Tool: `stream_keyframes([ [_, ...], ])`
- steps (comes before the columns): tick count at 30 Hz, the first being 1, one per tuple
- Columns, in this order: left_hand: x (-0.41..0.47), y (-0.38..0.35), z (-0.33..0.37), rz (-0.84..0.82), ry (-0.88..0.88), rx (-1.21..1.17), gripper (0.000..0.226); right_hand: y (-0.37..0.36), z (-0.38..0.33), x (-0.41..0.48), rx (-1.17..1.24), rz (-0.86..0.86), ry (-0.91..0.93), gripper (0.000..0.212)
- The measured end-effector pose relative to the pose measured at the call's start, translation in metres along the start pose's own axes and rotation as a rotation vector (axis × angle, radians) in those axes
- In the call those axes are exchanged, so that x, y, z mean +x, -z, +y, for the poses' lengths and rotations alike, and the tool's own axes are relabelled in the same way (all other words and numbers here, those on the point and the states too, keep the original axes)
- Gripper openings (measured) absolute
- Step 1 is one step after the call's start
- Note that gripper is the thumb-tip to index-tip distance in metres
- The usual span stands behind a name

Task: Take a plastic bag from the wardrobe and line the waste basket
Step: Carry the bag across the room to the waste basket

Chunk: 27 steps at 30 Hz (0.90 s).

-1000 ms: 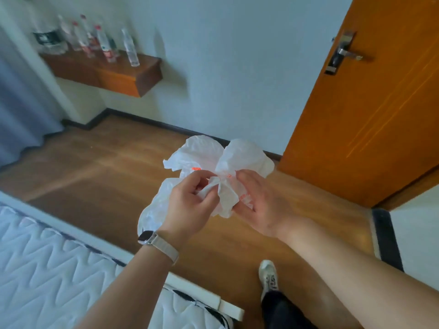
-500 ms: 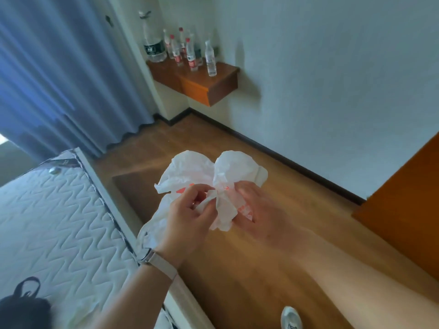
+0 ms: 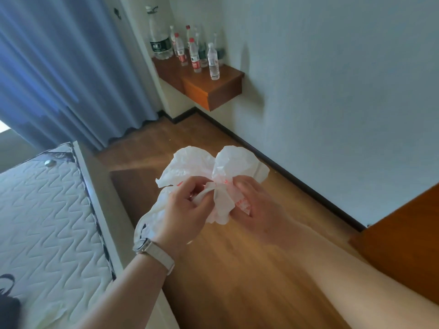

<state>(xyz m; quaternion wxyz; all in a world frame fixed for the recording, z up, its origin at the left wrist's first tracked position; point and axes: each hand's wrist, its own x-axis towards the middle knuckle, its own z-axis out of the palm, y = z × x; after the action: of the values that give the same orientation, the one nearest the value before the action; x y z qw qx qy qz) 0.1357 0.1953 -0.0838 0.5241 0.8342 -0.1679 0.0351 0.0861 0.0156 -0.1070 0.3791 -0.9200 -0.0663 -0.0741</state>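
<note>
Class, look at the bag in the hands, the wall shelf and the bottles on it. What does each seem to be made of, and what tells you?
Bag: thin white plastic film, slightly glossy; it crumples into sharp creases and lets light through.
Shelf: wood or wood veneer, smooth brown finish; which one cannot be told.
Bottles: clear plastic, probably; see-through bodies with coloured caps and labels.

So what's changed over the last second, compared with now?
The view swung left: the door has nearly left the frame, while the curtain, mattress and bottle shelf came in. Both the left hand and right hand still pinch the crumpled plastic bag, not yet opened.
</note>
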Motion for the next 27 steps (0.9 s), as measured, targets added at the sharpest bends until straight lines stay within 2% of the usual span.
stream_keyframes([
  [4, 0.029, -0.001, -0.001, 0.022, -0.002, -0.011, 0.012, 0.003, 0.007, 0.029, 0.005, 0.022, 0.0, 0.057],
  [12, 0.112, 0.022, -0.049, 0.098, 0.059, -0.112, 0.014, -0.018, 0.011, 0.135, -0.069, -0.001, 0.031, 0.053],
  [22, 0.284, 0.117, -0.122, 0.119, 0.057, -0.179, 0.01, -0.067, -0.024, 0.34, -0.105, -0.005, 0.053, 0.053],
  [27, 0.342, 0.152, -0.151, 0.134, 0.057, -0.178, 0.011, -0.088, -0.031, 0.411, -0.113, -0.003, 0.079, 0.049],
])
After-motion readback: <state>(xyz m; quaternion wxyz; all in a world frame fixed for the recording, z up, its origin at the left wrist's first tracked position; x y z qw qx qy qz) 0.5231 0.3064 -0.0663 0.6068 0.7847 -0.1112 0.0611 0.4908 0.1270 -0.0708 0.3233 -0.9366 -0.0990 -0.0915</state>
